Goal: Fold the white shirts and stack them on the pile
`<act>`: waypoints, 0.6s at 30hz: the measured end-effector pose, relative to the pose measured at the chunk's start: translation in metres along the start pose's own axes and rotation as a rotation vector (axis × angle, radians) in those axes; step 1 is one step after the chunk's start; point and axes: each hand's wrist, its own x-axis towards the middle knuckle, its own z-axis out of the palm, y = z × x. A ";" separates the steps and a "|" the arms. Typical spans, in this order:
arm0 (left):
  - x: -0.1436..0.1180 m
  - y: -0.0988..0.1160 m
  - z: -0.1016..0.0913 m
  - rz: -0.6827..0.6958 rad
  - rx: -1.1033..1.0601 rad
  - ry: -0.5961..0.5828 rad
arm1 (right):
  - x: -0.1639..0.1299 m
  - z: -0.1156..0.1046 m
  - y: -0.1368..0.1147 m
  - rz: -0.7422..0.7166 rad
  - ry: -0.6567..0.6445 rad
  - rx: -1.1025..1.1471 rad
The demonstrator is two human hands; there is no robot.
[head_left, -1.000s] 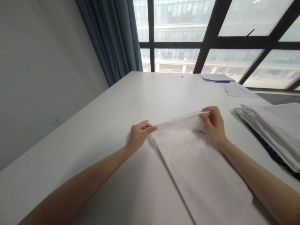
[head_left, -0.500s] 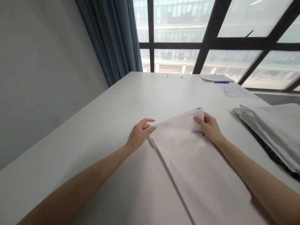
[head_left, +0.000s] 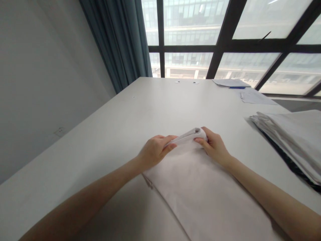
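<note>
A pale, off-white piece of folded cloth [head_left: 200, 187] lies on the white table in front of me and runs off the bottom of the view. Its far end is bunched into a rolled fold, raised a little. My left hand [head_left: 156, 150] pinches the left part of this fold between thumb and fingers. At the right end my right hand [head_left: 213, 144] grips the same fold, thumb on the near side and fingers behind. The fingertips behind the cloth are hidden. Below my left hand, a small gathered bit shows at the cloth's left edge.
A stack of similar pale cloths [head_left: 296, 137] rests at the right on something black. Papers [head_left: 258, 97] and a blue pen [head_left: 237, 87] lie at the far right of the white table [head_left: 112, 134]. Behind stand a blue curtain [head_left: 120, 40] and dark-framed windows.
Both hands have drawn the cloth's far end nearer and to the left. My left hand has closed on its edge, and the end is now rolled over.
</note>
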 end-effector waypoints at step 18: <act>-0.004 -0.010 0.007 -0.101 0.212 0.123 | 0.007 -0.002 0.005 0.023 -0.307 -0.366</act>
